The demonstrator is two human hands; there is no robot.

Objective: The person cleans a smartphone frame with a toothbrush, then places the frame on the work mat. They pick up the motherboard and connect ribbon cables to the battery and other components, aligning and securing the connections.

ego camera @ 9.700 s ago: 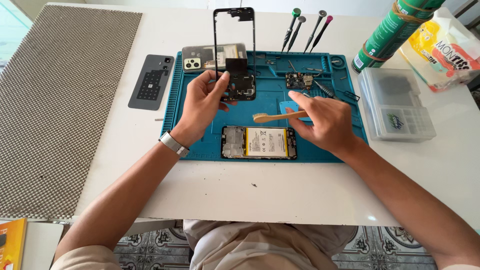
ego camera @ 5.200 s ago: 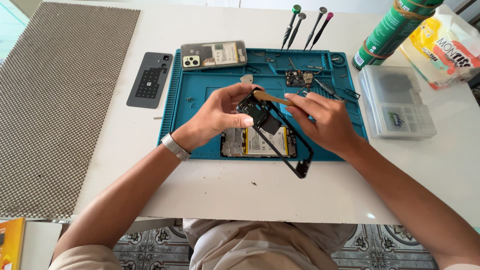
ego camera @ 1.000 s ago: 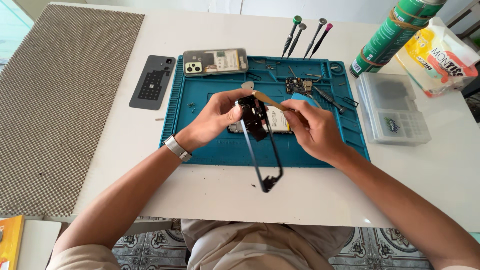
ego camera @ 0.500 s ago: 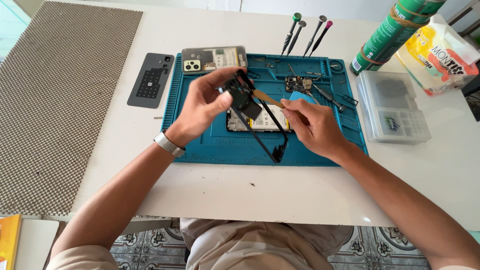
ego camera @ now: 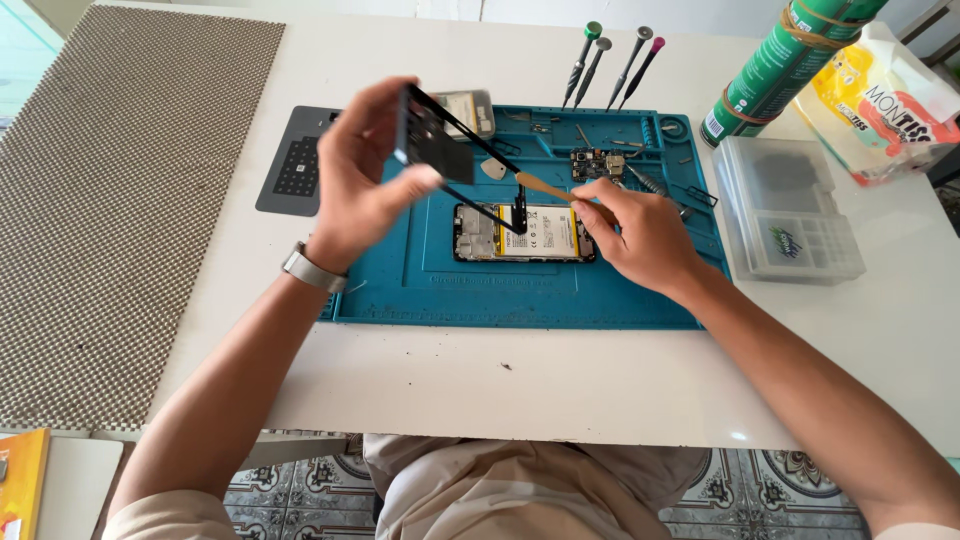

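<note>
My left hand (ego camera: 365,175) holds a black phone frame (ego camera: 440,145) raised above the blue work mat (ego camera: 420,290), tilted with its lower end near the opened phone. The opened phone (ego camera: 545,232), with its yellow-and-white battery showing, lies flat in the middle of the mat. My right hand (ego camera: 640,235) rests at the phone's right end and grips a thin wooden pry stick (ego camera: 550,187) that points left toward the frame.
Several screwdrivers (ego camera: 610,65) stand at the mat's far edge. A small circuit board (ego camera: 597,163) and loose parts lie on the mat. A dark phone back (ego camera: 295,175) lies left of the mat, a clear parts box (ego camera: 790,210) right, a green can (ego camera: 775,60) behind. A woven mat (ego camera: 110,200) covers the left.
My left hand has lifted the black frame up and to the left, off the opened phone. My right hand stays by the phone with the stick.
</note>
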